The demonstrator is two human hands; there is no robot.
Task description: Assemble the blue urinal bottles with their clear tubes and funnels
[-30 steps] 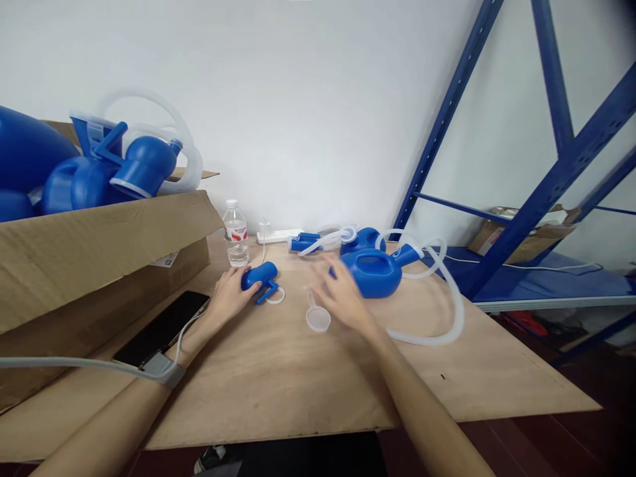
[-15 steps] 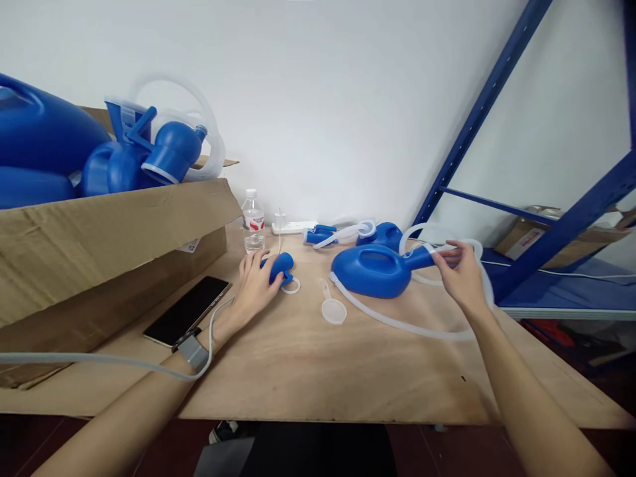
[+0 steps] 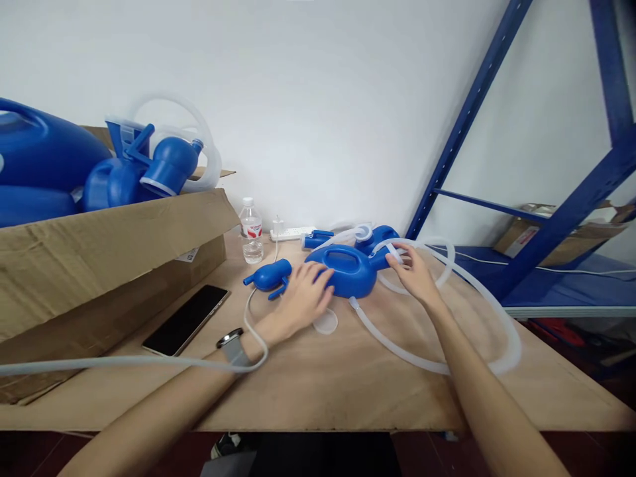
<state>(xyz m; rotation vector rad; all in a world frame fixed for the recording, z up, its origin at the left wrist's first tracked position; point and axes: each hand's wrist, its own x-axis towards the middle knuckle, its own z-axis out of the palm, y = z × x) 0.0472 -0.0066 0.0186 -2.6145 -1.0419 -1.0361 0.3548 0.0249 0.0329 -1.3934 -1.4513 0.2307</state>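
Note:
A blue plastic urinal bottle [image 3: 355, 281] with a moulded handle lies on its side on the table. My right hand [image 3: 413, 270] grips it at the neck, where a white collar shows. At the bottle's left end, my left hand [image 3: 305, 295] rests with loosely spread fingers on or just in front of it; contact is unclear. To the left of that hand lies a small blue bulb-shaped funnel part [image 3: 271, 274] with a spout. A translucent round cap [image 3: 326, 322] is partly covered by my left hand. A clear hose [image 3: 397, 350] curls to the right, one end near the bottle.
A cardboard box [image 3: 119, 245] full of blue bottles stands at left. A phone [image 3: 187, 319], a water bottle [image 3: 251, 232] and a power strip [image 3: 293, 233] are nearby. Another blue bottle [image 3: 381, 236] lies behind. A cable [image 3: 149, 362] crosses my left wrist. Blue shelving [image 3: 462, 126] stands right.
My left hand has let go of the blue funnel part and moved right to the bottle. My right hand has shifted left, carrying the bottle with it. The hose has swung outward.

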